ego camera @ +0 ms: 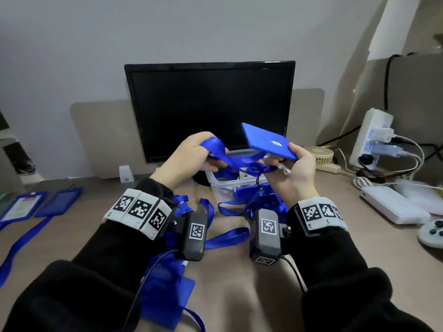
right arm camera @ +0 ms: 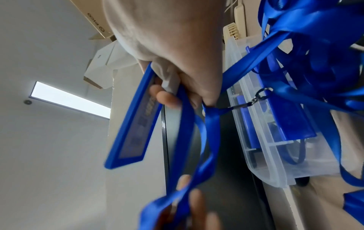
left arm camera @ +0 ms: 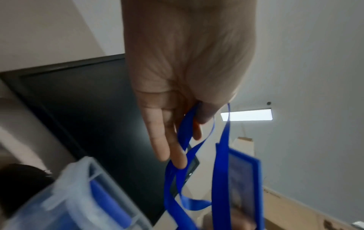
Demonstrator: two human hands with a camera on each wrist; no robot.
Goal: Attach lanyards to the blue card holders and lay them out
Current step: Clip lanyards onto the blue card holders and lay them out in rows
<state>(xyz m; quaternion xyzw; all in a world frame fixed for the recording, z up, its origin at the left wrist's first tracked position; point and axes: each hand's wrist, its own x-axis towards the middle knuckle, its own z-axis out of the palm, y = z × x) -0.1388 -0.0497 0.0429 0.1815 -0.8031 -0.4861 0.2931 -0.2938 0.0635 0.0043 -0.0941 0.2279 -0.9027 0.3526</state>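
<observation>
I see my left hand [ego camera: 191, 153] up in the air in front of the dark monitor [ego camera: 208, 109]. Its fingers curl around a loop of blue lanyard [ego camera: 217, 149] and hold it. My right hand [ego camera: 291, 173] is just beside it, on the right. It grips a blue card holder [ego camera: 267, 141] by one end, and the holder tips up and away toward the screen. The lanyard runs from my left hand across to my right hand. In the right wrist view a small metal clip [right arm camera: 261, 95] hangs from the lanyard near my right thumb.

Right under my hands sits a clear plastic box [ego camera: 215, 185] with more blue holders and straps inside. More lanyards spill out of it onto the desk [ego camera: 227, 271], near me. Two finished card holders [ego camera: 40, 204] lie flat at the far left with their straps. One more blue holder [ego camera: 167, 300] lies close to me, under my left arm. A white power strip [ego camera: 369, 137] stands at the right.
</observation>
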